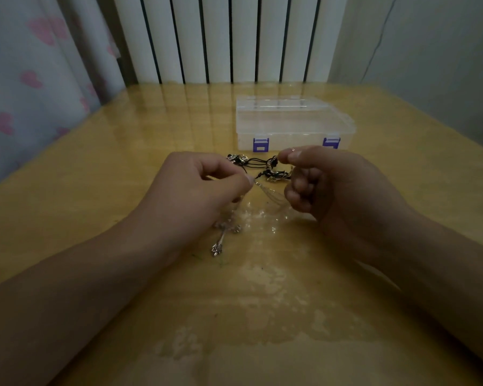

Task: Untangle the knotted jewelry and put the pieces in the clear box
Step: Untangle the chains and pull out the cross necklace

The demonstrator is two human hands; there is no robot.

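Both hands are working just in front of the clear box [294, 126], which is sitting lid-down and latched by 2 purple clips at the far middle of the surface [95, 168].

The left hand [198, 188] is pinching a fine silver chain [271, 192] between thumb and forefinger, remaining fingers curled in. The right hand [326, 185] is pinching another part of the jewelry near its fingertips, lower fingers clenched toward the palm. Several thin strands are running taut between the 2 hands.

A tangle of black cords and metal charms [258, 164] is lying on the surface between the hands and the box. A silver cross pendant [223, 235] is hanging or resting below the left hand, partly hidden by it; contact with the surface cannot be judged.

Step in hand, by judgement: teasing the silver chain free of the knot. Doing it well is calling for slack rather than tension; pulling the strands tight is likely cinching the knot. Better to be easing the hands closer, loosening loops, and feeding the pendant end back through.

The box is needing unlatching before anything goes in.
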